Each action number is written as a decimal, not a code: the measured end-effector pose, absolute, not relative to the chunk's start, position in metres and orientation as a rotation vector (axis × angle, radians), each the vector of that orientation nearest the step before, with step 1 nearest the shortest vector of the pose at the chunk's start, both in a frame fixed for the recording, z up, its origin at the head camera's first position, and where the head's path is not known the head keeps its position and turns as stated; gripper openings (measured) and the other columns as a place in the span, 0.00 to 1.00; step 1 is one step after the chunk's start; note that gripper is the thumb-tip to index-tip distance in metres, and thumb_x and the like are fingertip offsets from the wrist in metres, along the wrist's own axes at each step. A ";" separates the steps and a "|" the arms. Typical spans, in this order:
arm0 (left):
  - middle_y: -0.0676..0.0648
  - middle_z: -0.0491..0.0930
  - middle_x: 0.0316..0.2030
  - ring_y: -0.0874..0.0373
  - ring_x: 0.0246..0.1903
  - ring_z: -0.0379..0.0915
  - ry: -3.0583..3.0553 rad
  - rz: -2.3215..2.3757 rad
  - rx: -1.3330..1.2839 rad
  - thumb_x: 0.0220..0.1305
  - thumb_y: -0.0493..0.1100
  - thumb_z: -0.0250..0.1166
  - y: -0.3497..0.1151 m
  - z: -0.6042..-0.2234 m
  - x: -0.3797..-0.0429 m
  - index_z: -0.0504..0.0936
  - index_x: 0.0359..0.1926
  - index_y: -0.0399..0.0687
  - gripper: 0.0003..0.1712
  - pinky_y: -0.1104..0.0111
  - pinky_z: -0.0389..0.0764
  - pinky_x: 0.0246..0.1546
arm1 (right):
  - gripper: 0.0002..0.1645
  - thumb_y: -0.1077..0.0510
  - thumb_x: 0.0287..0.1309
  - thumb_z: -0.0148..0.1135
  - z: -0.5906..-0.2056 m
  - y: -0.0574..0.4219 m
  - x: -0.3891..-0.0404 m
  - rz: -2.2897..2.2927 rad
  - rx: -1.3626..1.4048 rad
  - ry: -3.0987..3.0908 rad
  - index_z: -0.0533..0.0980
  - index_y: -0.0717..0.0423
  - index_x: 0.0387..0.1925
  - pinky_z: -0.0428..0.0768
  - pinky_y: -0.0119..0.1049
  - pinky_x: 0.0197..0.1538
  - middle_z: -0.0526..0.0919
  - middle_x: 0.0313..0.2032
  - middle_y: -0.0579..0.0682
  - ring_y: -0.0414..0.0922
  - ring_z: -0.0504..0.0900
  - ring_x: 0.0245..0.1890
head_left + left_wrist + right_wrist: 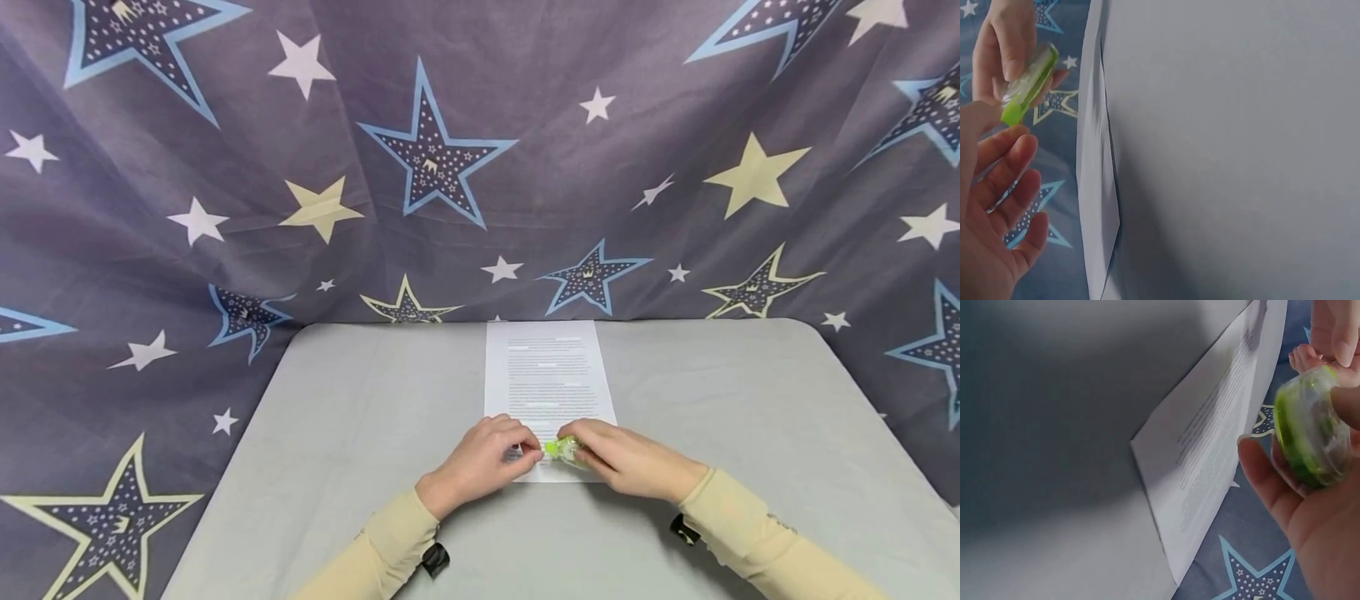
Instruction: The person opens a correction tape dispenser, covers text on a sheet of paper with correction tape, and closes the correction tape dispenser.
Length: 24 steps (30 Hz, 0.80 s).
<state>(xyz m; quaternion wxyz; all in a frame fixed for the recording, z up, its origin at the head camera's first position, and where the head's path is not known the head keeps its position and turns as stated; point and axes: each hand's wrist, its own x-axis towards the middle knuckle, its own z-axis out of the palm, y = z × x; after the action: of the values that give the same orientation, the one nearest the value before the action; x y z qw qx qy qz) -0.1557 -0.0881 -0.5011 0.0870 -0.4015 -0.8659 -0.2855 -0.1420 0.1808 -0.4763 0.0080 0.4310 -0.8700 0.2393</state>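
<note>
A green and clear correction tape (pixel 567 451) is held over the lower part of a printed sheet (pixel 546 367). My right hand (pixel 626 458) grips its body between thumb and fingers, as the right wrist view shows, with the clear side of the correction tape (pixel 1316 425) under the thumb. At the narrow green end, my left hand (pixel 487 457) pinches with thumb and index finger. Its other fingers are loosely bent in the left wrist view. The fingertips hide what lies at the very tip of the correction tape (pixel 1025 87).
The sheet lies lengthwise on a grey-covered table (pixel 360 417), reaching its far edge. Several short white gaps break its printed lines. Behind the table hangs a dark curtain (pixel 450 250) with stars. A black strap (pixel 435 558) shows below the left sleeve, and another strap (pixel 684 529) below the right.
</note>
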 end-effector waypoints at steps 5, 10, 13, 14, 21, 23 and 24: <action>0.60 0.84 0.33 0.65 0.36 0.77 -2.608 -0.808 -1.117 0.69 0.44 0.67 -0.094 -0.498 -0.159 0.87 0.38 0.56 0.03 0.70 0.71 0.38 | 0.12 0.59 0.76 0.56 -0.479 0.187 -0.147 0.743 1.207 -2.785 0.74 0.53 0.56 0.82 0.44 0.53 0.82 0.48 0.45 0.41 0.82 0.48; 0.60 0.83 0.32 0.64 0.35 0.77 -2.614 -0.806 -1.042 0.69 0.42 0.67 -0.100 -0.495 -0.161 0.87 0.38 0.55 0.03 0.70 0.72 0.37 | 0.17 0.53 0.71 0.65 -0.485 0.202 -0.160 0.819 1.107 -2.827 0.73 0.54 0.55 0.82 0.42 0.43 0.80 0.40 0.43 0.39 0.79 0.39; 0.59 0.83 0.33 0.63 0.35 0.77 -2.623 -0.808 -1.015 0.70 0.42 0.66 -0.104 -0.495 -0.161 0.86 0.37 0.55 0.03 0.68 0.74 0.38 | 0.23 0.54 0.64 0.71 -0.488 0.214 -0.170 0.869 1.068 -2.864 0.71 0.56 0.53 0.81 0.39 0.39 0.80 0.38 0.44 0.38 0.79 0.35; 0.59 0.83 0.33 0.62 0.35 0.78 -2.629 -0.806 -1.009 0.70 0.42 0.66 -0.105 -0.495 -0.161 0.86 0.37 0.54 0.03 0.67 0.74 0.38 | 0.23 0.55 0.62 0.72 -0.488 0.217 -0.174 0.886 1.050 -2.877 0.71 0.56 0.53 0.81 0.39 0.38 0.80 0.37 0.44 0.38 0.79 0.35; 0.60 0.80 0.29 0.64 0.31 0.72 -2.665 -0.753 -0.905 0.69 0.41 0.66 -0.114 -0.501 -0.158 0.86 0.35 0.54 0.04 0.66 0.75 0.37 | 0.20 0.60 0.57 0.73 -0.490 0.245 -0.199 0.866 0.837 -2.923 0.73 0.60 0.47 0.82 0.41 0.38 0.79 0.38 0.49 0.41 0.78 0.34; 0.60 0.78 0.28 0.64 0.29 0.71 -2.660 -0.743 -0.866 0.68 0.41 0.67 -0.117 -0.502 -0.158 0.85 0.35 0.54 0.04 0.66 0.75 0.35 | 0.20 0.59 0.56 0.74 -0.490 0.254 -0.208 0.819 0.758 -2.933 0.75 0.61 0.46 0.83 0.44 0.39 0.77 0.39 0.52 0.44 0.78 0.35; 0.59 0.78 0.27 0.64 0.29 0.71 -2.658 -0.738 -0.852 0.67 0.41 0.67 -0.117 -0.503 -0.158 0.85 0.34 0.54 0.03 0.66 0.75 0.35 | 0.20 0.59 0.56 0.74 -0.490 0.258 -0.212 0.793 0.717 -2.940 0.76 0.61 0.46 0.83 0.46 0.40 0.76 0.39 0.54 0.45 0.77 0.35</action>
<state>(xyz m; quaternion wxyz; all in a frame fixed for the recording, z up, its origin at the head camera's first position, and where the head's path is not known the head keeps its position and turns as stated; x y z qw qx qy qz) -0.1577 -0.1174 -0.5028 0.1268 -0.2926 -0.9133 -0.2536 -0.2122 0.2581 -0.4903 0.0066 0.2293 -0.9398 0.2534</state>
